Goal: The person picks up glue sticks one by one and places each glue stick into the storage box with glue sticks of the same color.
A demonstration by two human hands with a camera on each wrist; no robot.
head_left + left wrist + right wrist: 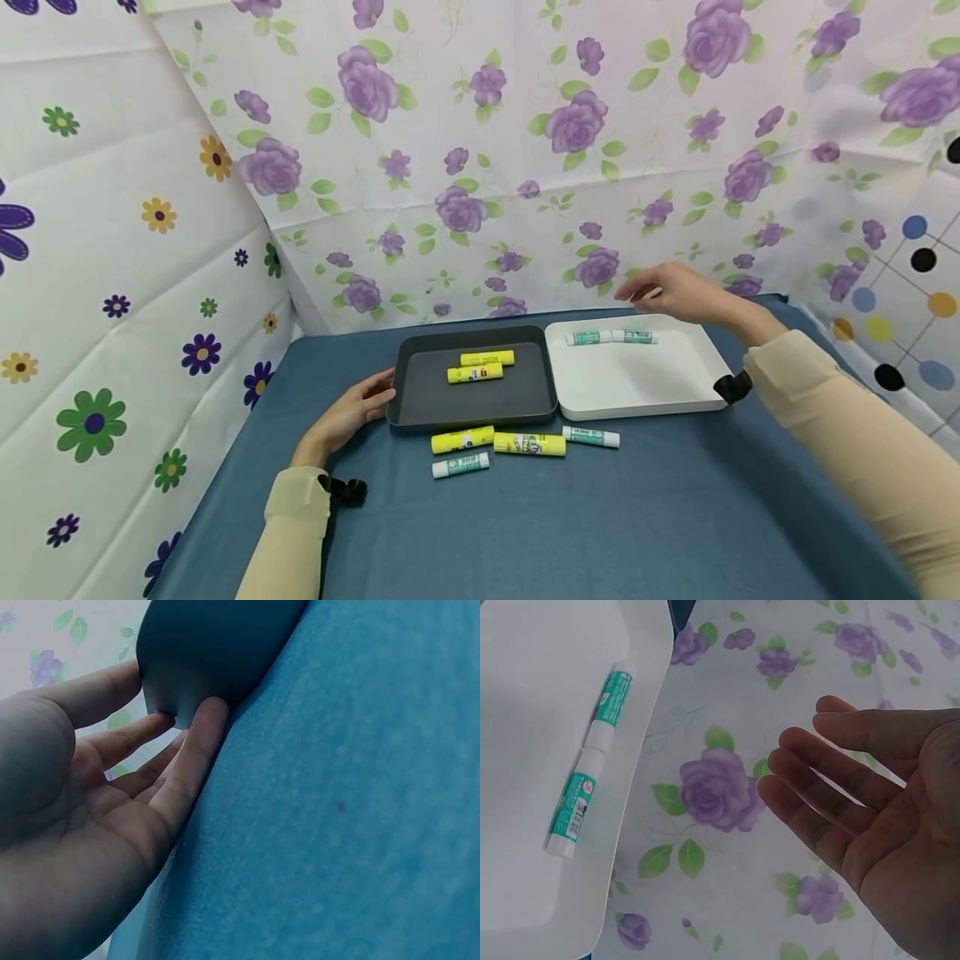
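Note:
My left hand (354, 414) touches the left end of a dark grey tray (401, 408). In the left wrist view its fairly straight fingers (204, 739) rest against the tray wall. Two yellow glue sticks (476, 372) lie in that tray. Above the back of the white tray (645, 408) hovers my right hand (678, 292), holding nothing, its fingers relaxed. Two white-and-green glue sticks, a left one (588, 337) and a right one (634, 337), lie end to end along the white tray's back wall.
In front of the trays, on the blue cloth (525, 533), lie two yellow glue sticks (529, 444) and two white-and-green ones, one to the left (461, 465) and one to the right (591, 437). A flower-patterned sheet (465, 167) hangs right behind the trays.

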